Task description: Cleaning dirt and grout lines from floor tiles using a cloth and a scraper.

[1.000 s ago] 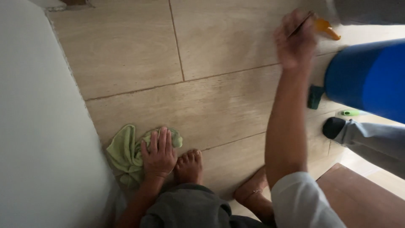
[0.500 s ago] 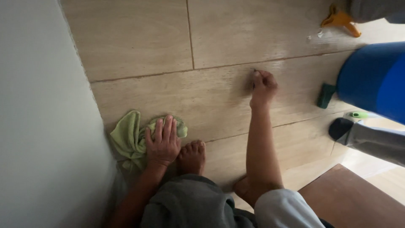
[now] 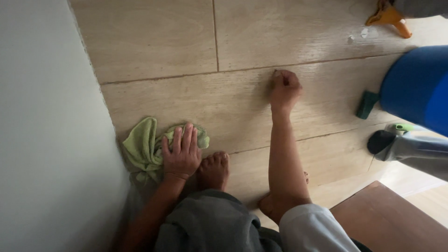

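Left hand is laid flat, fingers spread, pressing a crumpled green cloth onto the tiled floor, right by the white wall and just beside a bare foot. No shift is seen in cloth or left hand over the last second.

Right hand has been brought down from the raised position near the orange object and is now planted on the floor, curled tight, fingertips pinched at a spot just below the grout line. What is pinched cannot be told; something thin may be held.

So: the work is now judged to be at the tile surface itself, with the cloth parked under the left hand.

Nearby: blue container, small dark green block touching its edge, white flecks near the orange object.
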